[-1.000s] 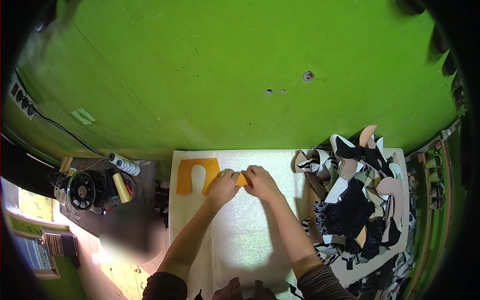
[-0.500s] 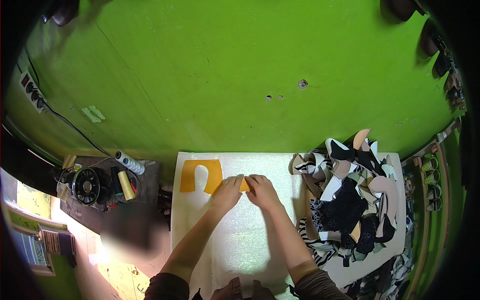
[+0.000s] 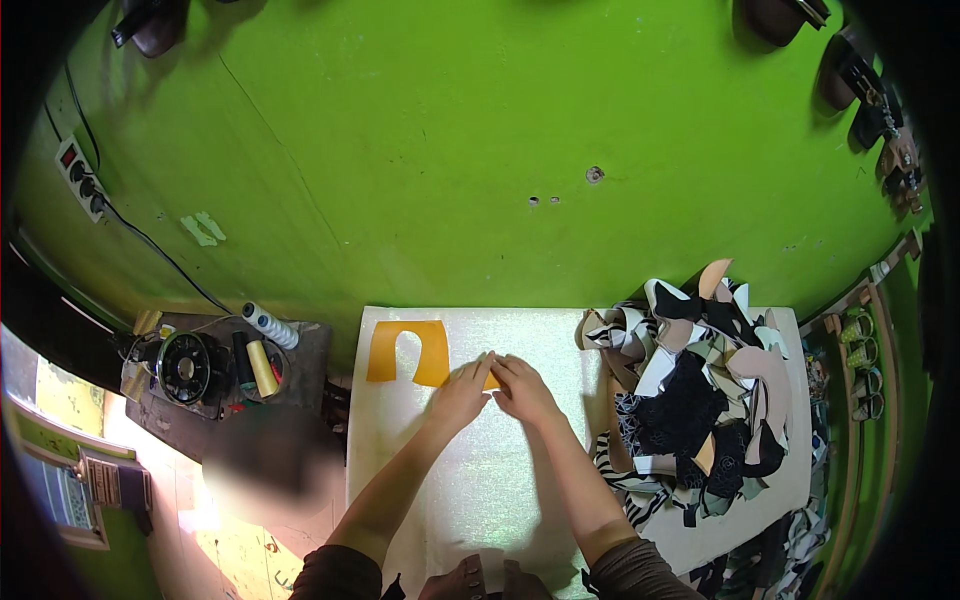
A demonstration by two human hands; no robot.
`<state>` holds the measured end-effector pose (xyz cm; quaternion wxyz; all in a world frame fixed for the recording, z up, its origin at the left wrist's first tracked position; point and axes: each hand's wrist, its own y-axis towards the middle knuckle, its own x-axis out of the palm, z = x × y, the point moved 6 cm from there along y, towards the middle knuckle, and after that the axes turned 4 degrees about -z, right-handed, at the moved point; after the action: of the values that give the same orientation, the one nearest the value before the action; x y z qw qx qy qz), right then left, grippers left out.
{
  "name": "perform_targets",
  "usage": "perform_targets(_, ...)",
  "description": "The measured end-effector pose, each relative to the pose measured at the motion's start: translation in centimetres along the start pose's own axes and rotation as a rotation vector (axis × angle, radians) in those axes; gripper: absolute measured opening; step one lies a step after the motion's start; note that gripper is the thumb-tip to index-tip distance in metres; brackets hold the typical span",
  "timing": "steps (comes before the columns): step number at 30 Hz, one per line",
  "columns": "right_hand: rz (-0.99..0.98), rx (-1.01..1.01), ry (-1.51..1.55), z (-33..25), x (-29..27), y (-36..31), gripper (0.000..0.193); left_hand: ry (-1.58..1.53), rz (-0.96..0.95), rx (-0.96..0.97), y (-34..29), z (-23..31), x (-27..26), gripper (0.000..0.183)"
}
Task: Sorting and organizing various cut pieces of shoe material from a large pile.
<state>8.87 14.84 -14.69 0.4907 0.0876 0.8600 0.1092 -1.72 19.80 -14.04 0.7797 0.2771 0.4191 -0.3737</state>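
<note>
Both hands meet over a small orange piece (image 3: 492,381) of sheet material at the middle of the white table (image 3: 480,480). Only a sliver of this piece shows between them; the rest lies under the fingers. My left hand (image 3: 461,396) grips its left side, fingers pressed together and pointing away from me. From the right, my right hand (image 3: 521,386) closes on the same piece, its fingertips touching or almost touching the left ones. Just left of the hands, an orange arch-shaped cutout (image 3: 432,345) lies flat, its opening toward me.
On the table's right side rises a heap of fabric and leather scraps (image 3: 690,400), black, white, beige and striped. A dark side table (image 3: 310,345) at the left carries thread cones (image 3: 270,326) and a machine with a black handwheel (image 3: 185,368). A green wall (image 3: 450,150) stands behind.
My hands have drawn closer together, so less of the small orange piece shows. The whole view has shifted slightly; the arch-shaped cutout still lies in its place.
</note>
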Motion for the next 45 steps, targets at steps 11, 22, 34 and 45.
perform_targets(11, -0.065, 0.077, 0.145, -0.7, -0.6, -2.5, 0.042, -0.018, -0.096, -0.071, -1.1, 0.5, 2.1, 0.061)
perform_targets(22, -0.012, 0.108, 0.114, -0.3, 0.5, -2.3, 0.031, 0.026, -0.074, -0.098, -1.0, -0.7, 2.2, 0.054)
perform_targets(34, -0.008, 0.089, -0.066, -1.0, 0.8, -2.6, 0.047, 0.131, -0.009, -0.097, -1.8, 0.0, 1.7, 0.057)
perform_targets(45, 0.132, 0.136, -0.093, -2.9, -1.1, -6.2, 0.044, 0.188, 0.076, -0.057, -4.2, 3.5, 1.0, 0.051)
